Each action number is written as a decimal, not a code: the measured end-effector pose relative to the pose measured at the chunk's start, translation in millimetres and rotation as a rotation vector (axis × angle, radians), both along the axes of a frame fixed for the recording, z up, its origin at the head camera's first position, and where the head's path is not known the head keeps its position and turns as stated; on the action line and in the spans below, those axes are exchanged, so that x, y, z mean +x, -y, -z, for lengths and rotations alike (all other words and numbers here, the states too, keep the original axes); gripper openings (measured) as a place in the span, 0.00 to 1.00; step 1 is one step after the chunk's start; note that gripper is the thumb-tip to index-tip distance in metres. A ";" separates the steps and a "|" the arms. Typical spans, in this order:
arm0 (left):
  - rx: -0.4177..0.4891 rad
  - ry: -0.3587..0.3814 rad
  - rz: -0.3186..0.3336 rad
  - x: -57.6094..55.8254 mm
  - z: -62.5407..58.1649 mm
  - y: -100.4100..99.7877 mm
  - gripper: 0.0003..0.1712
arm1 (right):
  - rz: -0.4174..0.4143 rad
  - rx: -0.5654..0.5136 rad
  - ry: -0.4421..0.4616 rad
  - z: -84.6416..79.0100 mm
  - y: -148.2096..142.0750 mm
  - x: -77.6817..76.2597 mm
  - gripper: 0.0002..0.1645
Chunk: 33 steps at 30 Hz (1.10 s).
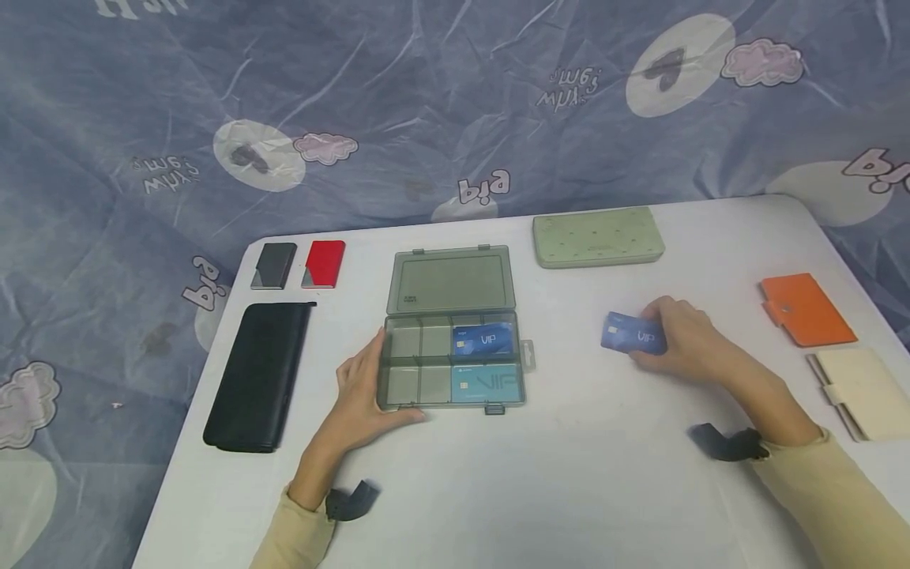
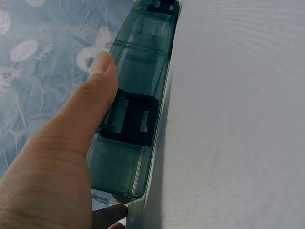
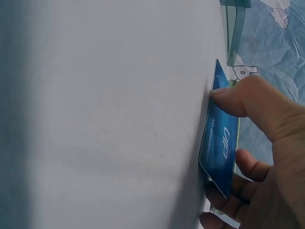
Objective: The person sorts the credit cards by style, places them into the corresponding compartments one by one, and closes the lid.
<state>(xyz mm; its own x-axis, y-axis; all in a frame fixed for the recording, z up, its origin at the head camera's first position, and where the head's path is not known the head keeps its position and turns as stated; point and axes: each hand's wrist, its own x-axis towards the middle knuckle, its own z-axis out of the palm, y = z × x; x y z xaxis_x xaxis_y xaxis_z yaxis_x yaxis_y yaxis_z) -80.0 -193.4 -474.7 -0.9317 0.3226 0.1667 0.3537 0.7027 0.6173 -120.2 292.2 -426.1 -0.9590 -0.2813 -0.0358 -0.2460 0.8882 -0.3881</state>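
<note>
My right hand (image 1: 686,340) pinches a blue VIP card (image 1: 629,333) between thumb and fingers, low over the table right of the box. In the right wrist view the thumb lies on the face of that card (image 3: 220,138), with fingers behind it. My left hand (image 1: 362,403) rests against the front left corner of a clear grey-green compartment box (image 1: 401,383), thumb along its front and straighter fingers along its left side. The box lid (image 1: 451,280) is folded back. Inside, on the right, lie a darker blue VIP card (image 1: 483,340) and a light-blue card (image 1: 486,383).
At the left lie a black wallet (image 1: 259,375), a dark card holder (image 1: 273,265) and a red one (image 1: 325,263). A green case (image 1: 599,237) lies at the back. Orange (image 1: 810,310) and cream (image 1: 863,391) holders lie at the right on the white table (image 1: 554,490).
</note>
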 end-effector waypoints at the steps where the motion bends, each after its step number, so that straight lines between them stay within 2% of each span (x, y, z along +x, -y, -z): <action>1: 0.001 -0.002 0.000 0.1 0.0 0.1 0.74 | -0.012 -0.001 0.001 0.2 -0.2 0.2 0.37; 10: 0.000 0.003 0.003 -0.2 -0.3 -1.2 0.74 | -0.061 -0.021 0.035 5.4 -3.1 2.7 0.37; 15: -0.001 0.005 0.004 -0.1 -0.7 -0.8 0.74 | -0.077 -0.095 0.073 -3.9 11.2 1.2 0.37; 18: 0.002 0.000 0.002 0.1 -0.4 0.0 0.74 | -0.135 -0.157 0.031 -9.9 32.2 -3.5 0.36; 24: -0.006 0.005 0.003 0.1 -0.1 0.0 0.74 | -0.316 -0.280 -0.139 -18.2 87.7 -16.6 0.35; 29: -0.007 0.011 -0.007 0.5 -0.3 0.5 0.74 | -0.423 -0.309 -0.142 -24.7 134.6 -26.9 0.34; 33: -0.006 0.011 -0.004 0.1 -0.4 0.2 0.74 | -0.477 -0.299 -0.126 -21.6 163.4 -33.4 0.33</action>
